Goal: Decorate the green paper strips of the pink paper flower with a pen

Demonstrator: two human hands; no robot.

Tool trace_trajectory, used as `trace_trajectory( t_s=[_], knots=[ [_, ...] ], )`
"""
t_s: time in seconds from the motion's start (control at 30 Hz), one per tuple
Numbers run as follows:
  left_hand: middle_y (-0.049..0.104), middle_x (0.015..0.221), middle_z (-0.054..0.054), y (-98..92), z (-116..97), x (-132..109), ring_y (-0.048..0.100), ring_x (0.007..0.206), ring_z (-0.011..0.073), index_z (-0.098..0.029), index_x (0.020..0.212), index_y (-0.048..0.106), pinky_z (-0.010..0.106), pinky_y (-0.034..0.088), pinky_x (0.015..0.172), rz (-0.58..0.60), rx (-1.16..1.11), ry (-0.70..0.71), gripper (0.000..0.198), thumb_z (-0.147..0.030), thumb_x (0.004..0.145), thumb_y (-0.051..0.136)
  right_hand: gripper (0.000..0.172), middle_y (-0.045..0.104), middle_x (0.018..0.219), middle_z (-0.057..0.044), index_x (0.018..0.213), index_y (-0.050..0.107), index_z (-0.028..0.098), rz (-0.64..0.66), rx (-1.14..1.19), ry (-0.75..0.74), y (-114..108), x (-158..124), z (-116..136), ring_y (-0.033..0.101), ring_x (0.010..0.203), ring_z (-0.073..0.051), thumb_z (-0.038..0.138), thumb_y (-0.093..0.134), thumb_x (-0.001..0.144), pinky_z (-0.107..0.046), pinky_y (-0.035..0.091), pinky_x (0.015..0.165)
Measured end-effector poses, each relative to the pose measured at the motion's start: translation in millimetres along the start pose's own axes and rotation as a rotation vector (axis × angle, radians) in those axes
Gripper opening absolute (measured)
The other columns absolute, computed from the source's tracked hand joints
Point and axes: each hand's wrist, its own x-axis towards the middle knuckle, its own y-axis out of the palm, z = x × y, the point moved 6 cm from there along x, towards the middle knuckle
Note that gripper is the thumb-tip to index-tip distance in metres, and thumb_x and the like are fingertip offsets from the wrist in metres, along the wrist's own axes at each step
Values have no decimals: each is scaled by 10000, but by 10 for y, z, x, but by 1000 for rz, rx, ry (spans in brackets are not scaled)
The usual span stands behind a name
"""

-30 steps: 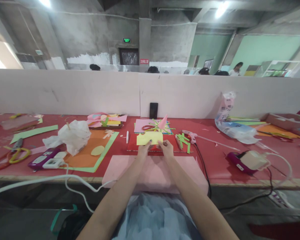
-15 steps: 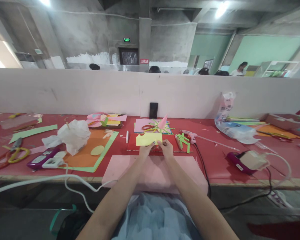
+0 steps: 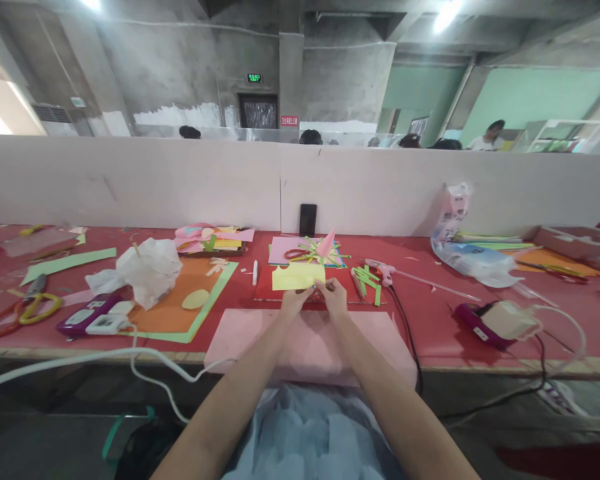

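A yellow sheet of paper (image 3: 296, 276), its top left edge cut in a curve, is held up over the red board (image 3: 265, 283). My left hand (image 3: 296, 299) grips its lower edge with closed fingers. Close beside it, my right hand (image 3: 333, 295) pinches the lower right corner. Just behind the sheet stand a pink paper cone (image 3: 326, 245) and a spread of thin green paper strips (image 3: 307, 248). Red-handled scissors (image 3: 295, 254) lie there on pink paper. More cut green strips (image 3: 367, 277) rest to the right of my right hand.
A pink glue gun (image 3: 385, 272) with its black cord lies at right. Purple power strips (image 3: 87, 317) stand on both sides. Left are orange paper (image 3: 167, 320), a crumpled white bag (image 3: 150, 270) and large scissors (image 3: 23, 310). A phone (image 3: 308, 220) leans on the partition.
Both hands stay on the yellow paper, with only a slight shift of the fingers at its lower edge. The whole view has moved a little; nothing else on the table differs visibly.
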Motion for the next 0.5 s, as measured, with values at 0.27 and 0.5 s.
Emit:
trace_trajectory(
  t_s=[0.27, 0.5],
  knots=[
    [554, 1114, 78, -7, 30, 27, 569, 939, 187, -163, 1094, 541, 384, 489, 794, 11, 22, 22, 254, -293, 876, 519, 355, 572, 525, 46, 607, 491, 198, 14, 11, -2, 17, -20, 51, 522, 501, -113, 485, 699, 608, -238, 431, 520],
    [553, 1115, 78, -55, 44, 27, 571, 935, 186, -167, 1100, 538, 379, 493, 786, -72, -79, 24, 259, -295, 877, 519, 362, 584, 514, 36, 617, 497, 201, 35, 13, 11, 25, -29, 30, 531, 483, -120, 503, 696, 601, -245, 442, 504]
  ],
)
